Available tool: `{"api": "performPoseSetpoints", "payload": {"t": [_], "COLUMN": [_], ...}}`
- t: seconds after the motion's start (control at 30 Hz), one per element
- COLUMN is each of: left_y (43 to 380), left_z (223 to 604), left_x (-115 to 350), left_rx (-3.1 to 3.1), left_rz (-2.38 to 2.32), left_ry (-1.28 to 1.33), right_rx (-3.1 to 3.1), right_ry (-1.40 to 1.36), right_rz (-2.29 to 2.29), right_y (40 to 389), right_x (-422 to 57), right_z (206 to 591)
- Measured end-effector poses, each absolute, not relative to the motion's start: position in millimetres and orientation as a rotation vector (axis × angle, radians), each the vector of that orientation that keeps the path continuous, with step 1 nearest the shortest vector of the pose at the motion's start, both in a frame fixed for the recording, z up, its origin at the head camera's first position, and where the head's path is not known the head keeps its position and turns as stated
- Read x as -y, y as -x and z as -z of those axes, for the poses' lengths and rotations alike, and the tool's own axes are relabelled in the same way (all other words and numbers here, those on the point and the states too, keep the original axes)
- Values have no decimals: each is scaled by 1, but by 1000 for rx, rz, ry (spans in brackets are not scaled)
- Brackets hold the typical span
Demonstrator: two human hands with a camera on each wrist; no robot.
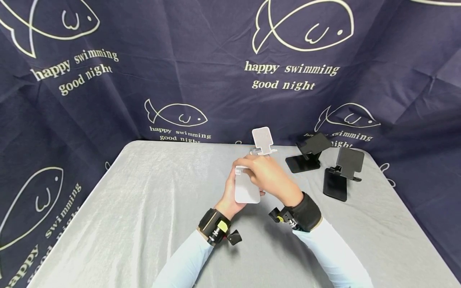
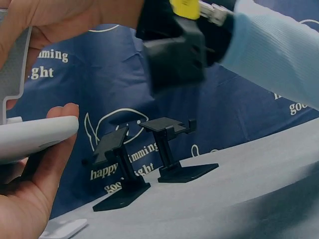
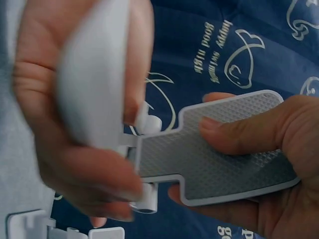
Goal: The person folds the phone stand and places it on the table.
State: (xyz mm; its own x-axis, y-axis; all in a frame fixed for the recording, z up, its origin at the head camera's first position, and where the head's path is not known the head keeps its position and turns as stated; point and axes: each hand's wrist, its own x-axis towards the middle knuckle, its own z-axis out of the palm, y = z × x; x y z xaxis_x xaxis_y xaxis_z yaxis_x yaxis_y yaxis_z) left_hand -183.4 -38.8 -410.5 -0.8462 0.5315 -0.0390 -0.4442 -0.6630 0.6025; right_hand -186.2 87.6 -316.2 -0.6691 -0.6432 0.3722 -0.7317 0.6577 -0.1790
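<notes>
Both hands hold a white folding phone stand above the table. My left hand [image 1: 230, 194] grips its white base [image 1: 247, 190], fingers curled round the edges; the left wrist view shows fingers under the base [image 2: 37, 137]. My right hand [image 1: 270, 176] pinches the stand's upper plate, hidden in the head view. In the right wrist view, the thumb lies on the plate's grey textured pad [image 3: 219, 164], with fingers behind it. A narrow neck and hinge join plate and base. Just beyond the hands stands a second white phone stand [image 1: 263, 139], its lower part mostly hidden.
Two black phone stands, one farther back [image 1: 304, 162] and one nearer [image 1: 335, 186], stand unfolded at the right of the table. A pale grey cloth covers the table [image 1: 144, 208]. Dark blue printed curtains [image 1: 201, 72] hang behind and beside it.
</notes>
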Motion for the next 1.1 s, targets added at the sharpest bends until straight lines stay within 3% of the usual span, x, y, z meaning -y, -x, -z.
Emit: {"api": "performPoseSetpoints", "payload": {"t": [0.5, 1.1], "left_y": [187, 177], "left_z": [415, 402], "left_x": [37, 44], "left_rx": [-910, -1022], "left_rz": [-2529, -2432], "left_ry": [35, -239], "right_rx": [2471, 2532], "right_ry": [-1091, -1140], "right_rz": [-339, -430], "right_y": [169, 156], "right_x": [-84, -83], "right_z": [344, 381]}}
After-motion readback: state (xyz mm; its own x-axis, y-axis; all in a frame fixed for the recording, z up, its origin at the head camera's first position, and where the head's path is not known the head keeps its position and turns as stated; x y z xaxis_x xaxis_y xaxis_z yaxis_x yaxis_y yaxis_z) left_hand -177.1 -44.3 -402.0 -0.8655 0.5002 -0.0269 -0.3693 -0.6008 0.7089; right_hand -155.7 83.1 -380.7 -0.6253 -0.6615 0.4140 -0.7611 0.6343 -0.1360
